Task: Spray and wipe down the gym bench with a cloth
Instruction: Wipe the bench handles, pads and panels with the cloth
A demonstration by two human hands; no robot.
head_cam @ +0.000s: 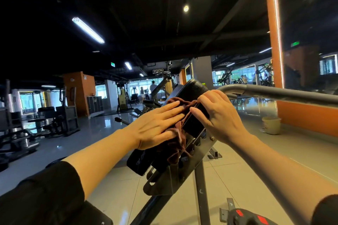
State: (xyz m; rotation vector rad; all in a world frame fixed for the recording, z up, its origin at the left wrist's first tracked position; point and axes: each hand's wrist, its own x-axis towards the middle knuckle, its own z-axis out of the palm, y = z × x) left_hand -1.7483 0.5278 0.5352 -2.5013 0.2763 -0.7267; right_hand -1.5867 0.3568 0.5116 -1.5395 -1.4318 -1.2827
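The left hand (157, 124) presses flat, fingers straight, on a brown cloth (178, 133) draped over the black bench pad (193, 91). Beside the cloth, the right hand (219, 115) curls its fingers round the pad's edge.

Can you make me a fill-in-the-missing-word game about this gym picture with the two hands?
1. The cloth under the left hand is ____ in colour.
2. The right hand grips the edge of the black ____.
3. The pale ____ stands on the floor by the orange wall.
4. The long grey ____ runs off to the right behind the right hand.

Missing words: brown; pad; bucket; bar
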